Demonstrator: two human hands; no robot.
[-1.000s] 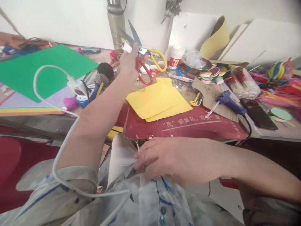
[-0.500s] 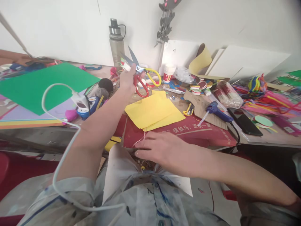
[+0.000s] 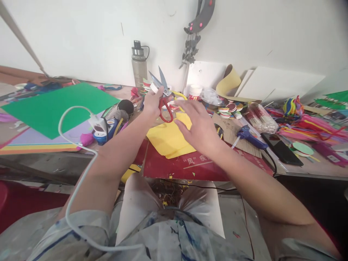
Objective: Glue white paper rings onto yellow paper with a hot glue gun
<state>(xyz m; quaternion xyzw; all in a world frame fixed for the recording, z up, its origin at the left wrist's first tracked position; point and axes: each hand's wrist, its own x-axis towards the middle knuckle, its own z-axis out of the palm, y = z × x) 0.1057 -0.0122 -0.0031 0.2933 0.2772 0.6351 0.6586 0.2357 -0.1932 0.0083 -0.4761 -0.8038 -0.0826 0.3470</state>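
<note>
A pair of scissors [image 3: 165, 91] with one red and one yellow handle is held up over the table, its blades spread and pointing up and away. My left hand [image 3: 152, 102] is closed around it near the pivot. My right hand [image 3: 199, 125] is close to the handles with its fingers apart; a fingertip overlaps the yellow handle, and I cannot tell if it touches. Beneath the hands lie yellow paper sheets [image 3: 165, 139] on a red board [image 3: 157, 168]. My right hand and forearm hide part of the sheets and the yellow utility knife [image 3: 219, 130].
A blue glue gun [image 3: 250, 136] and a black phone [image 3: 282, 148] lie at the right. Green paper [image 3: 57, 108] covers the left side. Behind stand a water bottle [image 3: 139, 69] and a paper cup [image 3: 195, 91]. A white cable [image 3: 78, 185] passes over my left arm.
My right hand has risen from near my lap at the table's front edge to the scissors' handles. The scissors stay in my left hand. The view has tilted up slightly.
</note>
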